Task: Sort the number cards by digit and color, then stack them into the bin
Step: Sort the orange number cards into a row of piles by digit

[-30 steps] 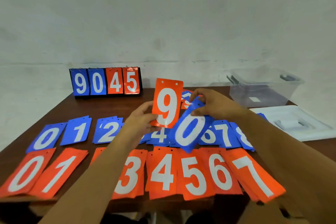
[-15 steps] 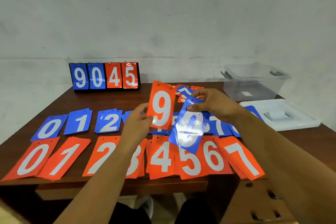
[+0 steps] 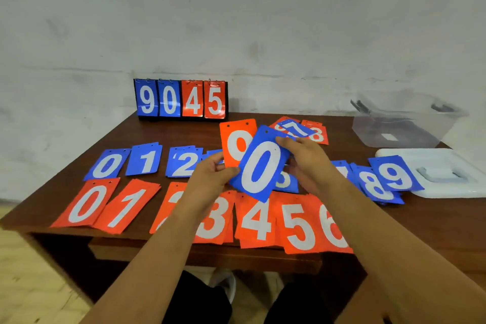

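Above the middle of the table (image 3: 171,134), two cards are held up off the wood. The left hand (image 3: 211,175) pinches the lower left edge of an orange 9 card (image 3: 235,143), thumb in front and fingers behind. The right hand (image 3: 309,162) grips a blue 0 card (image 3: 261,167) by its upper right corner, fingers curled over the edge. This card leans to the right and covers part of the orange 9 card's face. Its left edge meets the left thumb.

Along the near edge runs a row of orange cards. From the left they are orange 0 (image 3: 86,204), orange 1 (image 3: 128,208), orange 2 (image 3: 172,196) mostly hidden by the left forearm, then orange 3 (image 3: 214,218), orange 4 (image 3: 256,219), orange 5 (image 3: 299,227) and orange 6 (image 3: 334,230), each overlapping the next. Behind them lies a blue row, with blue 0 (image 3: 109,166), blue 1 (image 3: 144,160) and blue 2 (image 3: 184,164) on the left. The cards in the middle of that row are hidden by the hands. Blue 8 (image 3: 376,187) and blue 9 (image 3: 394,175) lie toward the right edge, the 9 reaching the white lid (image 3: 447,163).

Near the far edge, past the hands, sits a small loose heap (image 3: 317,135) of orange cards with a blue 7 on top. A flip scoreboard (image 3: 181,98) stands at the far edge reading 9 0 4 5, two digits blue and two orange. The clear bin (image 3: 402,126) stands at the far right corner, and the lid lies flat just in front of it.
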Demonstrator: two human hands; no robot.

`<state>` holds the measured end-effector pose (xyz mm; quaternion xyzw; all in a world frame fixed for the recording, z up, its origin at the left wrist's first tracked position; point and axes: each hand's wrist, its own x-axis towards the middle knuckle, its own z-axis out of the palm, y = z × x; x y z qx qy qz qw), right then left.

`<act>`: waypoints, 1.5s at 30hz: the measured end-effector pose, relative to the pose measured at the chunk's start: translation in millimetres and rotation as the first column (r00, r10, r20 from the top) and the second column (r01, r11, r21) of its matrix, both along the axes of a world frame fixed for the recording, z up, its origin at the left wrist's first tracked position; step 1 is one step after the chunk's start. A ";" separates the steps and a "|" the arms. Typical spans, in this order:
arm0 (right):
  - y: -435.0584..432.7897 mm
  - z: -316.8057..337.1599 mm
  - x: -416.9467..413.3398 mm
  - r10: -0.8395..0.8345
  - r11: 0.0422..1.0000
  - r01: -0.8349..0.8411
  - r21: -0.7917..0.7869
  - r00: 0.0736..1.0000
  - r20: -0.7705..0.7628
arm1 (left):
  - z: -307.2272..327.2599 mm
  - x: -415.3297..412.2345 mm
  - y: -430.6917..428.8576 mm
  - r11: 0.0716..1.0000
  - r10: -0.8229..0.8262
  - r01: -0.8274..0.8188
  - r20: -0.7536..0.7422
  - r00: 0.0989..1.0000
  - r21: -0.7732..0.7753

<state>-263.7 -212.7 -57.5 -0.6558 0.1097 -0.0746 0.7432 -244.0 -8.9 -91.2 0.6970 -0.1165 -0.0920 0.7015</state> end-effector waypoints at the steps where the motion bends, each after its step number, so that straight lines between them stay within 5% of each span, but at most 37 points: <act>1: 10.4 -2.7 -0.7 0.054 0.996 -0.051 0.076 0.998 -0.038 | -0.8 0.7 7.3 1.000 0.002 -0.002 -0.018 1.000 -0.012; 6: 55.0 -17.5 1.3 0.156 0.988 -0.157 -0.004 0.984 -0.085 | -5.8 3.3 44.0 0.997 0.059 -0.056 -0.047 0.997 0.056; 10: 88.2 -24.7 5.4 0.221 0.969 -0.226 -0.096 0.974 -0.057 | -8.9 4.8 72.4 0.964 0.096 -0.104 0.048 0.994 0.245; 16: 122.6 -26.5 16.8 0.218 0.960 -0.226 -0.166 0.974 -0.063 | -9.4 13.6 111.5 0.900 0.245 -0.283 0.153 0.957 0.331; 23: 138.5 -32.6 38.9 0.170 0.974 -0.186 -0.131 0.977 -0.125 | -11.5 74.5 194.1 0.762 0.600 -0.611 0.122 0.791 0.215; 28: 156.1 -38.3 58.1 0.165 0.968 -0.195 -0.159 0.969 -0.186 | -27.0 122.5 247.2 0.651 0.697 -0.687 0.105 0.709 0.322; 32: 170.3 -39.4 71.1 0.183 0.961 -0.217 -0.173 0.964 -0.194 | -36.2 146.6 264.8 0.524 0.724 -0.719 0.206 0.658 0.457; 42: 190.8 -46.5 87.4 0.172 0.951 -0.224 -0.213 0.956 -0.236 | -57.3 174.2 287.2 0.246 0.565 -0.606 0.396 0.723 0.756; 45: 195.1 -46.0 84.5 0.164 0.956 -0.209 -0.204 0.962 -0.216 | -49.2 163.5 273.4 0.313 0.561 -0.681 0.449 0.695 0.663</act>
